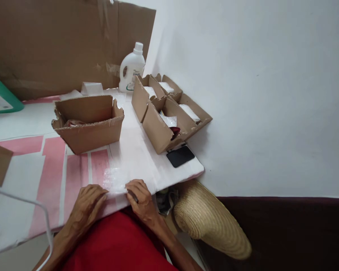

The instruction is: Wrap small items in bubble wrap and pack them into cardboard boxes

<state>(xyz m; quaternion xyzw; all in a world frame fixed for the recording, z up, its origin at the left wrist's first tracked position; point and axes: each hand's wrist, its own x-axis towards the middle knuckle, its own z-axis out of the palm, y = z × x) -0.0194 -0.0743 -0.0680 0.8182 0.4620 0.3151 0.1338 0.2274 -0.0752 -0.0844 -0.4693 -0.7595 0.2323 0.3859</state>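
Note:
A clear piece of bubble wrap [115,180] lies flat at the front edge of the table, between my two hands. My left hand [88,203] has its fingers curled together at the left corner of the wrap. At the opposite corner, my right hand [141,199] is closed with its fingertips on the wrap. Something small and dark shows under the right fingers, too hidden to name. Behind the wrap stands an open cardboard box [93,133] with something reddish low inside it.
Divided cardboard boxes [158,130] holding white wrapped items stand at the right. A black phone [180,156] lies by the corner. At the back are a white jug [132,69] and a cardboard panel [59,41]; a green container [2,96] is left. A straw hat [209,218] hangs below.

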